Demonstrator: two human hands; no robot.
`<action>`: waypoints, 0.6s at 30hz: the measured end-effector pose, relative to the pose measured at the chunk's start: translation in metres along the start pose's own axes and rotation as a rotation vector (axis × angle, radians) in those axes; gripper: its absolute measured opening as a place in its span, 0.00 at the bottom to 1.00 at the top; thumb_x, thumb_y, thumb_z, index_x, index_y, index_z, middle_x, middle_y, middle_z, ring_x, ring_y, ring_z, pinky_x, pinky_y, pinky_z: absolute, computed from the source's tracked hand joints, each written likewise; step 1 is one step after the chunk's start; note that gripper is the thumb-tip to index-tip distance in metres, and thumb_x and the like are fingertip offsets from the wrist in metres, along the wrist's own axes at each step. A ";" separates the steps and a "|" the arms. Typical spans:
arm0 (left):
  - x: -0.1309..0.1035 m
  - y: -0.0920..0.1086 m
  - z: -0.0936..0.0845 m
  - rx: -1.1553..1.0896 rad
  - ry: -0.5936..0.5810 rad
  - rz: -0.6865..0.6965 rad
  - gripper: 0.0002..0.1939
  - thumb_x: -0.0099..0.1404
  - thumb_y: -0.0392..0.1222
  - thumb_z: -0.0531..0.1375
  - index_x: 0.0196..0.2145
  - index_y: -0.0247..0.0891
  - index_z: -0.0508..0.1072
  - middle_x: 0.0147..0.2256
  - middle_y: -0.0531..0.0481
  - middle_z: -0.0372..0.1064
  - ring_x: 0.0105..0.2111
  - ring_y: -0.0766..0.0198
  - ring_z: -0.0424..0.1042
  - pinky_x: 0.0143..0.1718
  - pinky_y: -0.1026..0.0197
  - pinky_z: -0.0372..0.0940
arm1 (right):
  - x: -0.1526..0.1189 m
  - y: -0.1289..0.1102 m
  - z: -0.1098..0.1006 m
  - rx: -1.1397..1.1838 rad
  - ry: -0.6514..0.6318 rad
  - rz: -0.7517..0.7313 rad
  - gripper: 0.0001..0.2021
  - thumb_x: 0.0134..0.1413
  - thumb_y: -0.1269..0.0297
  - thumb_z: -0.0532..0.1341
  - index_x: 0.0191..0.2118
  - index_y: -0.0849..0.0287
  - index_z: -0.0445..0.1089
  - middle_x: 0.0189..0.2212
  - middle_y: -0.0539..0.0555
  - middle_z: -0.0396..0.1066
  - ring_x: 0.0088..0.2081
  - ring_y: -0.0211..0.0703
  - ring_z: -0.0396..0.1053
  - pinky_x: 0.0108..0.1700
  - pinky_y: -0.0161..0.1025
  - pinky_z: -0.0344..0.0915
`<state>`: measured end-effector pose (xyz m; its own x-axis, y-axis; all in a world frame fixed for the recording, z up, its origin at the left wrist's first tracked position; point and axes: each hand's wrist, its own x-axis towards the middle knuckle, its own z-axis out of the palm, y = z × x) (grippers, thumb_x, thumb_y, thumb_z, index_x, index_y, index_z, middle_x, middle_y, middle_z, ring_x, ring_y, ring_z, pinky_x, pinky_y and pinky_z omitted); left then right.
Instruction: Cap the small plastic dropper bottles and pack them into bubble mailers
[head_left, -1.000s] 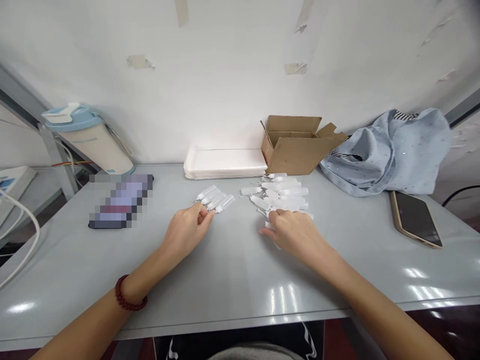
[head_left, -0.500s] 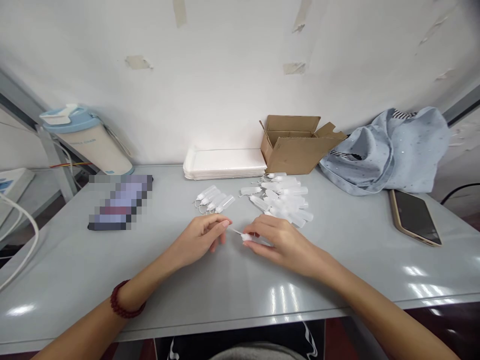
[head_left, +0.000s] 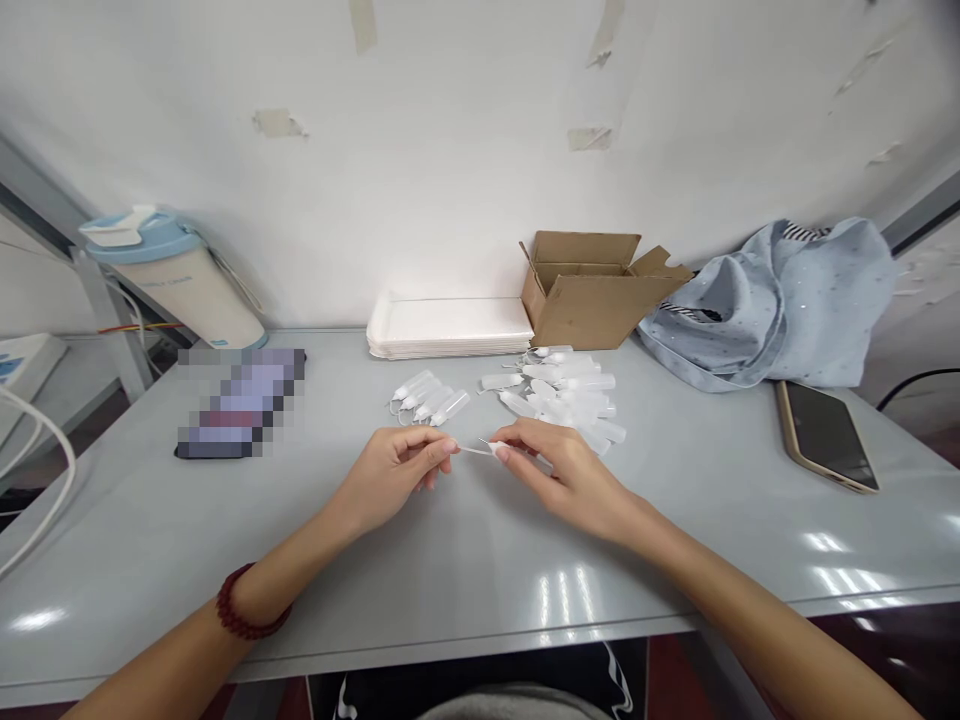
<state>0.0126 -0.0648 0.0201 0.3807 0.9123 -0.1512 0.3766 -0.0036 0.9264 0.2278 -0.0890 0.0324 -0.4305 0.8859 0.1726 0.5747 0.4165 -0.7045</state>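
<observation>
The fingers of my right hand point(head_left: 574, 470) pinch a small bottle point(head_left: 497, 450) by its white tip over the bench point(head_left: 420, 590); my left hand point(head_left: 394, 475) nips its thin strap point(head_left: 474, 451), four more bottles point(head_left: 433, 402) lying just beyond

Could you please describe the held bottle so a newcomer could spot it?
On the grey table, find the larger bottle pile. At its near side, the right hand pinches the white-topped bottle; unlike its neighbours, it is held, its thin strip stretching to the left hand.
</observation>
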 end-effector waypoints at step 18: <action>-0.004 -0.003 0.006 -0.079 -0.118 0.105 0.11 0.64 0.44 0.57 0.34 0.37 0.76 0.29 0.52 0.69 0.24 0.70 0.63 0.26 0.68 0.60 | 0.001 0.000 0.006 0.163 -0.048 -0.026 0.13 0.63 0.68 0.50 0.41 0.60 0.72 0.33 0.52 0.73 0.33 0.37 0.68 0.37 0.34 0.62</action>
<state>0.0150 -0.0705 0.0160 0.5131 0.8539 -0.0872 0.2633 -0.0599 0.9629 0.2235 -0.0896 0.0288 -0.4788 0.8628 0.1622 0.4439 0.3974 -0.8031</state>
